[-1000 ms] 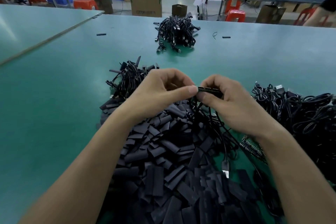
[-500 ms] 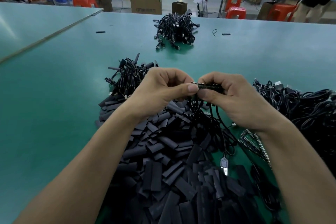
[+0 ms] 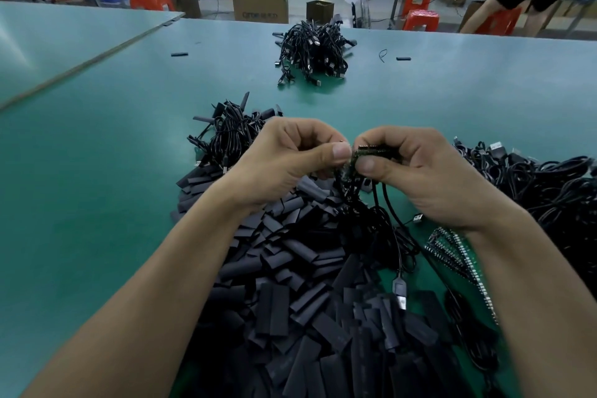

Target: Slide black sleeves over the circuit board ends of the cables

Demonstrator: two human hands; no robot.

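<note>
Tilted down at its left end since the earlier frame, the board (image 3: 374, 152) sits pinched in the right grip (image 3: 420, 178) over the sleeve pile (image 3: 290, 284), meeting the left grip (image 3: 290, 161), which seemingly pinches a barely visible sleeve (image 3: 343, 141); threading is beginning, and next the sleeve's mouth needs aligning and pushing on.

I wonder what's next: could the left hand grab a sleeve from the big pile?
Probably yes: the pile lies open right below the left hand. But its fingers are busy pinching at the board, so they must let go first.
</note>
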